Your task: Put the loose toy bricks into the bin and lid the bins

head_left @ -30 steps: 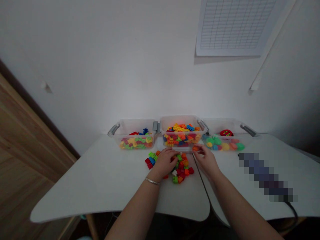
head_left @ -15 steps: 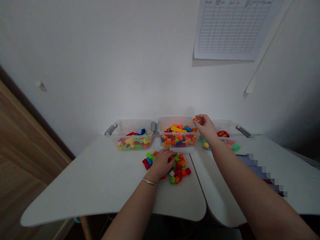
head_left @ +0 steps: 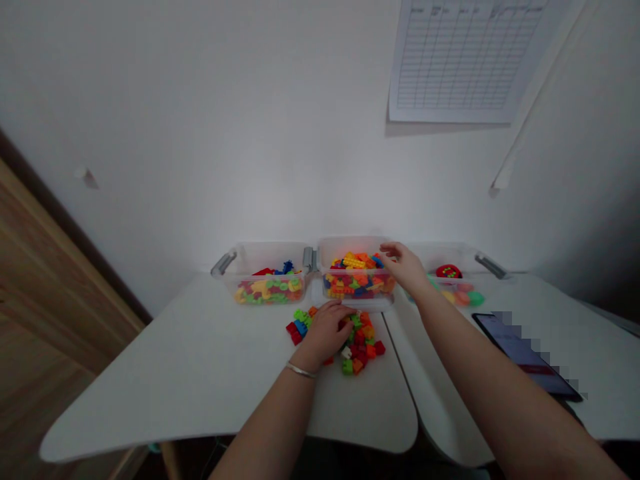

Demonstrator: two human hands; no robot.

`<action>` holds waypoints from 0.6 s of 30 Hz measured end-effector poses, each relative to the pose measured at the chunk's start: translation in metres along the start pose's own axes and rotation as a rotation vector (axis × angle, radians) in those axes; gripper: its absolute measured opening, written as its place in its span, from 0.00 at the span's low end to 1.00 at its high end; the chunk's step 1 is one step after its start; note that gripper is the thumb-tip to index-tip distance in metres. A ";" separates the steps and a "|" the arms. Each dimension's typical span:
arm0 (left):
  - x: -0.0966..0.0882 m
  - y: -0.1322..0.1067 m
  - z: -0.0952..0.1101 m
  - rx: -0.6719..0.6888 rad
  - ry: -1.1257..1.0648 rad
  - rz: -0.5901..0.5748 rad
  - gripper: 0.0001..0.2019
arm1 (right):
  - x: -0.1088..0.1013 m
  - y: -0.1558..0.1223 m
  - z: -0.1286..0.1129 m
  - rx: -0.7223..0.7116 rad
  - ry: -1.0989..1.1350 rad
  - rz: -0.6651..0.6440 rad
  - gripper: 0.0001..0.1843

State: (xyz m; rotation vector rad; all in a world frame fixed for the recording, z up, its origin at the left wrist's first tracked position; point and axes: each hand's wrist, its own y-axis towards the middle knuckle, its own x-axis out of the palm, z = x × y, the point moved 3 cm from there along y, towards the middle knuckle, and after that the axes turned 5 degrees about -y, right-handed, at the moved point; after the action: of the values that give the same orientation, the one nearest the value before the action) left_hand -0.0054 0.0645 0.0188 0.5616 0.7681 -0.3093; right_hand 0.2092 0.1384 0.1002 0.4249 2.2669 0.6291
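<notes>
My left hand (head_left: 330,331), with a thin bracelet at its wrist, rests on a loose pile of toy building blocks (head_left: 361,350) on the table. Its fingers reach over the blocks with the thumb apart, and I see nothing held in it. My right hand (head_left: 403,264) hovers at the right side of the middle clear bin (head_left: 357,301), which holds many mixed blocks (head_left: 355,260). Its fingers are apart, and no block shows between them.
A left bin (head_left: 267,250) holds colourful plastic pieces. The right bin (head_left: 450,253), partly behind my right arm, holds a red round item (head_left: 449,271) and coloured pieces. A tablet (head_left: 525,357) lies at the right. Behind is a wall with a printed sheet (head_left: 455,63).
The orange block between my right fingers no longer shows there. My right hand has dropped slightly towards the middle bin and its fingers have parted. My left hand stays on the pile.
</notes>
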 end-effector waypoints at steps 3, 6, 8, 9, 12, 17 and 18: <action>-0.001 0.000 0.000 -0.005 0.004 0.004 0.16 | -0.009 -0.023 -0.013 -0.146 0.014 0.122 0.14; -0.001 0.000 0.000 -0.011 0.008 0.003 0.16 | -0.010 -0.060 -0.026 -0.333 -0.020 0.145 0.10; -0.001 0.000 0.000 -0.010 0.006 0.008 0.16 | 0.000 -0.086 -0.028 -0.406 -0.023 0.054 0.10; 0.000 0.000 0.000 -0.009 0.004 0.011 0.16 | 0.006 -0.098 -0.026 -0.403 -0.021 0.017 0.11; 0.001 0.000 0.000 -0.001 -0.001 0.011 0.16 | 0.028 -0.125 -0.014 -0.353 -0.006 -0.101 0.12; 0.001 0.001 0.001 -0.001 -0.011 0.010 0.16 | 0.051 -0.141 0.008 -0.214 0.052 -0.265 0.18; 0.001 0.001 0.001 -0.002 -0.012 0.007 0.16 | 0.052 -0.142 0.010 -0.202 0.062 -0.292 0.19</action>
State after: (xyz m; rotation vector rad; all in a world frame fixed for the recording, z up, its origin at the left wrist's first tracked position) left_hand -0.0033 0.0642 0.0191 0.5600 0.7545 -0.3055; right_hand 0.1654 0.0493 -0.0140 -0.0251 2.2377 0.7172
